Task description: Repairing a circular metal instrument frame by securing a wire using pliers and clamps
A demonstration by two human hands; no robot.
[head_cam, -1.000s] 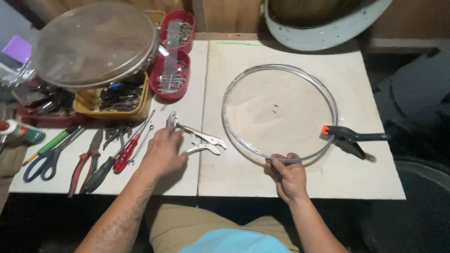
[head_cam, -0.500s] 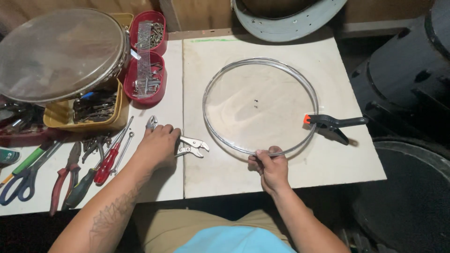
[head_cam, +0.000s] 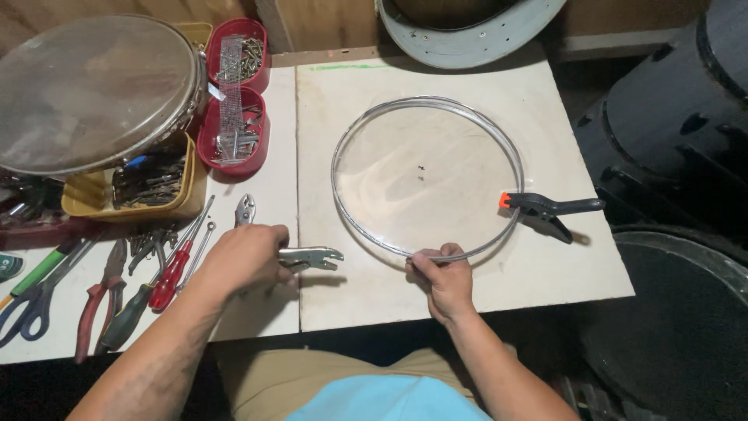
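Observation:
A clear round drumhead with a metal hoop [head_cam: 427, 177] lies flat on the white table [head_cam: 545, 265]. My right hand [head_cam: 440, 274] pinches the hoop's near edge. A black spring clamp with an orange tip [head_cam: 545, 209] grips the hoop's right side. My left hand [head_cam: 243, 257] is closed around silver locking pliers [head_cam: 310, 257], whose jaws point right toward the hoop. Another pair of locking pliers [head_cam: 245, 210] lies just beyond that hand.
Left of my hand lie red-handled screwdrivers [head_cam: 175, 261], pliers [head_cam: 97, 300] and scissors [head_cam: 31, 308]. Behind them are a yellow tray of bits [head_cam: 136, 191], two red trays of screws [head_cam: 234, 117], a large drumhead [head_cam: 89, 90] and a pale drum shell [head_cam: 467, 31]. Black drums [head_cam: 678, 140] stand right.
My left hand has closed on the locking pliers and lifted them slightly toward the hoop. The view has shifted, so the table sits more to the right. My right hand stays on the hoop.

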